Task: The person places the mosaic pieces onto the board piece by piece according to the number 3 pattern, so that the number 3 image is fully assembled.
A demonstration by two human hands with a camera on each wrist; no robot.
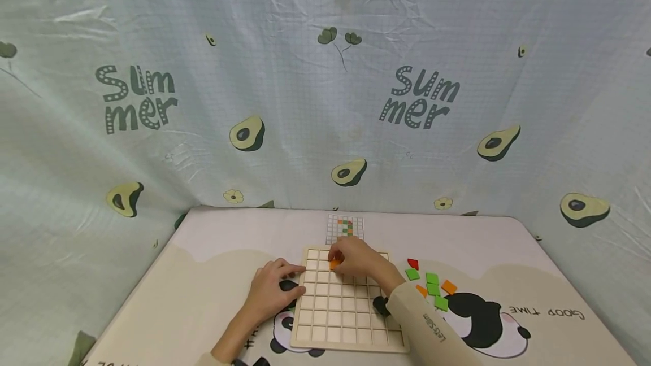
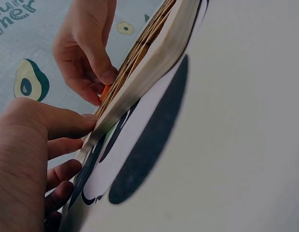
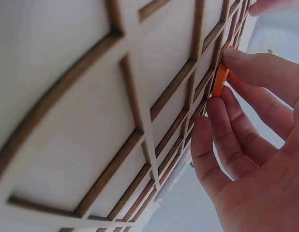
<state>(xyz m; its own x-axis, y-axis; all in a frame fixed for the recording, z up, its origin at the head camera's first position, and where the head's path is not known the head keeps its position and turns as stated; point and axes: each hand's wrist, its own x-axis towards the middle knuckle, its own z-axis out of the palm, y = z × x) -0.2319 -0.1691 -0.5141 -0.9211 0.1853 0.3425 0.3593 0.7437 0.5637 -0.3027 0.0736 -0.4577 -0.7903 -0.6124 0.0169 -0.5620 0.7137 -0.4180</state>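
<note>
A wooden grid board lies on the table, divided into square cells. Over its upper part, my right hand pinches an orange tile between thumb and fingertips. In the right wrist view the same orange tile stands tilted at the grid's ridges, close to a cell. My left hand rests at the board's left edge, thumb and forefinger spread along it. The left wrist view has that hand touching the board's pale side, its other fingers loosely bent.
Beside the board's right side lie several green tiles, a red piece and orange tiles. A printed card with a coloured grid pattern lies behind the board. A patterned curtain hangs along the table's back edge.
</note>
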